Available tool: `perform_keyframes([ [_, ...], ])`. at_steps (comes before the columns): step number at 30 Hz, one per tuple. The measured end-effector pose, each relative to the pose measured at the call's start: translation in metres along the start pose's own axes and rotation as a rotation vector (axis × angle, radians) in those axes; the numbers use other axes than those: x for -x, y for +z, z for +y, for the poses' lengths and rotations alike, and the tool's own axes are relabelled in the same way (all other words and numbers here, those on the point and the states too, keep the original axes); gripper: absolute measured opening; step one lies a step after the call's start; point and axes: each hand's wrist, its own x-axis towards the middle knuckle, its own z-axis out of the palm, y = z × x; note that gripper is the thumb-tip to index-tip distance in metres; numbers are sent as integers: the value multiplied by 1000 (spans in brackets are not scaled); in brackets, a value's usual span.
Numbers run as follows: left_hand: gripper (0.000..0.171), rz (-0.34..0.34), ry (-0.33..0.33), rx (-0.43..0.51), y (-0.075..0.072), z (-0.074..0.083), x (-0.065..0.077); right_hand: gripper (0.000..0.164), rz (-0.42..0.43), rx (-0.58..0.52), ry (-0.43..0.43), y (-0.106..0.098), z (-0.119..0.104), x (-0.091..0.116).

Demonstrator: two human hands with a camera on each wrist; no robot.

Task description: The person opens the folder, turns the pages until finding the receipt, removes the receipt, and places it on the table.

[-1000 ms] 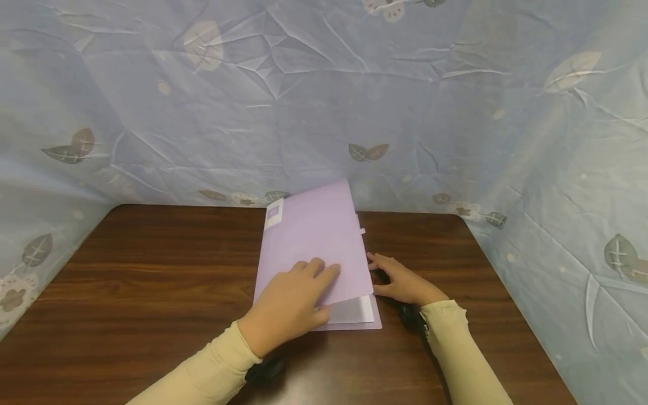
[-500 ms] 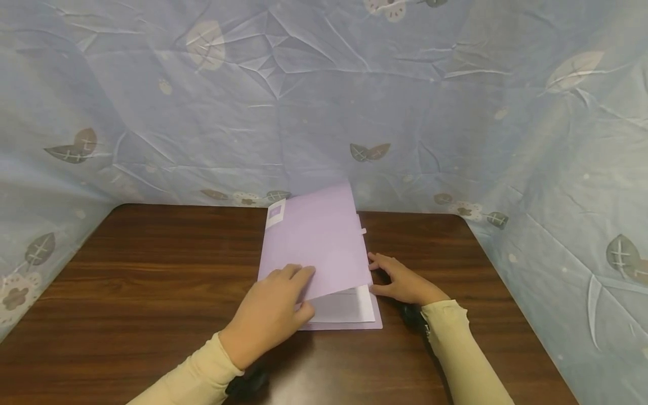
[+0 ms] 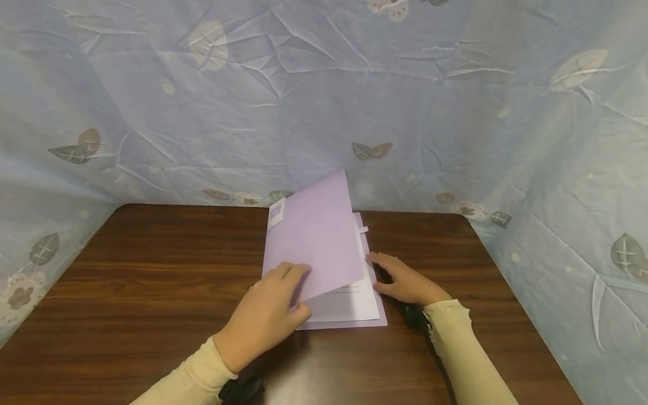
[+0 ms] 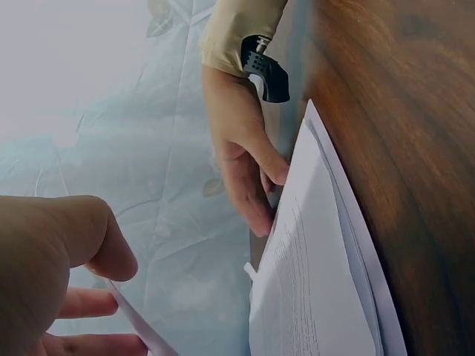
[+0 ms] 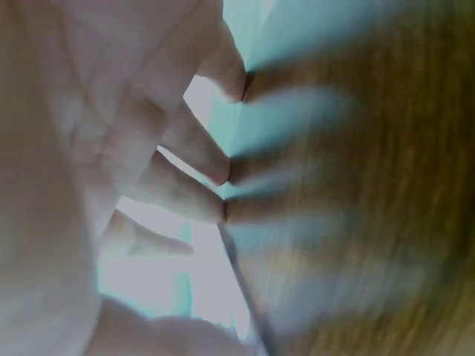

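A light purple file folder (image 3: 314, 242) lies on the brown table with its front cover raised at a slant. White printed pages (image 3: 349, 304) show beneath the cover. At the cover's lower left, my left hand (image 3: 265, 315) holds its edge, fingers on the outer face and thumb at the inner side. In the left wrist view the thin cover (image 4: 141, 326) runs between that thumb and the fingers. My right hand (image 3: 405, 280) stands at the folder's right edge, fingers spread. Its fingertips (image 5: 223, 174) rest on the table by the folder.
The dark wood-grain table (image 3: 167, 270) stretches out on both sides of the folder. A pale blue cloth (image 3: 324, 101) with leaf and flower prints hangs behind and at the sides. A small tab (image 3: 363, 229) sticks out from the folder's right edge.
My left hand has slid left along the cover. The cover has swung further up and leftward, baring more of the pages. My right hand has stayed by the folder's right edge.
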Motion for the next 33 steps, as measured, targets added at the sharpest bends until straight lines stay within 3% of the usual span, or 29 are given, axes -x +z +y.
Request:
perform_keyframes([
  [9, 54, -11, -3, -19, 3, 1, 1, 60, 14, -56, 39, 1, 0, 2],
  [16, 53, -20, 2, -24, 3, 3, 0, 67, -28, 11, 14, 2, 0, 1],
  [25, 54, -16, -16, -33, -3, 2, 1, 71, -12, 47, 13, -1, 1, 1],
  [33, 53, -18, -68, 54, -12, -6, 4, 70, -25, 74, 67, -2, 1, 2],
])
